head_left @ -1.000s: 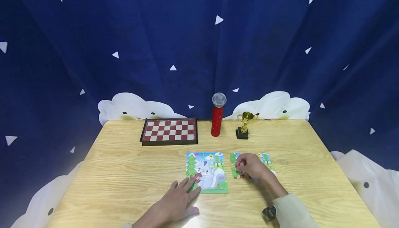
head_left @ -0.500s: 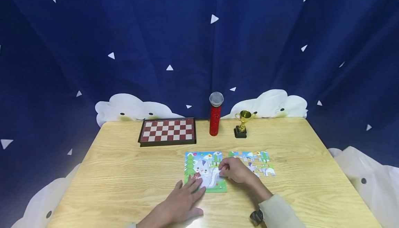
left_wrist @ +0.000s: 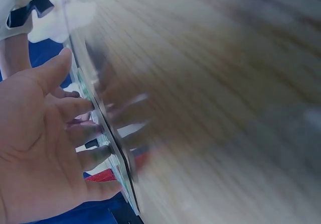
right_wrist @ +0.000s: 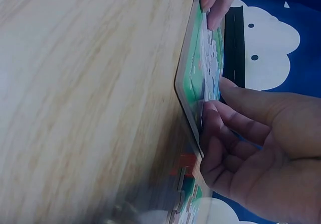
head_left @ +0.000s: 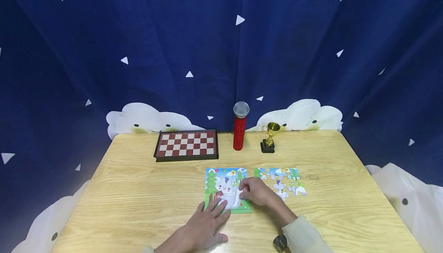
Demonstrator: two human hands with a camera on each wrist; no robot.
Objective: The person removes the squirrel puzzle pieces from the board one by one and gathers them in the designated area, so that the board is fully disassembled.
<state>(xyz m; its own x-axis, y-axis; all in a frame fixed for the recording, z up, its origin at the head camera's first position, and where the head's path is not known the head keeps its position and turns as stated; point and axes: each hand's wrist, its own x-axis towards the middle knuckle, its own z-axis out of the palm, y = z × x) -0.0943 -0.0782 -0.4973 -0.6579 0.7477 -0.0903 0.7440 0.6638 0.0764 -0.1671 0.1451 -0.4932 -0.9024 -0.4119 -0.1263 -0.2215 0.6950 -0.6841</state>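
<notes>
A square squirrel puzzle board (head_left: 225, 183) lies flat on the wooden table. My left hand (head_left: 205, 225) rests on its lower left corner, fingers spread, fingertips on the picture; the left wrist view shows the palm (left_wrist: 35, 143) beside the board's edge. Above the board's right side, my right hand (head_left: 257, 191) pinches a puzzle piece, mostly hidden behind thumb and fingers, right at the squirrel's tail. In the right wrist view, the bent fingers (right_wrist: 215, 128) are close against the board's surface. To the right, several loose puzzle pieces (head_left: 297, 188) lie in rows.
Along the back of the table (head_left: 138, 191) stand a red-and-white chessboard (head_left: 187, 144), a red microphone (head_left: 239, 132) with a silver head, and a small gold trophy cup (head_left: 270, 137) on a black base. A dark blue curtain (head_left: 173, 34) with white triangles and clouds hangs behind.
My right hand has moved left from the loose pieces onto the right side of the board. The left hand has shifted slightly right, still resting on the board.
</notes>
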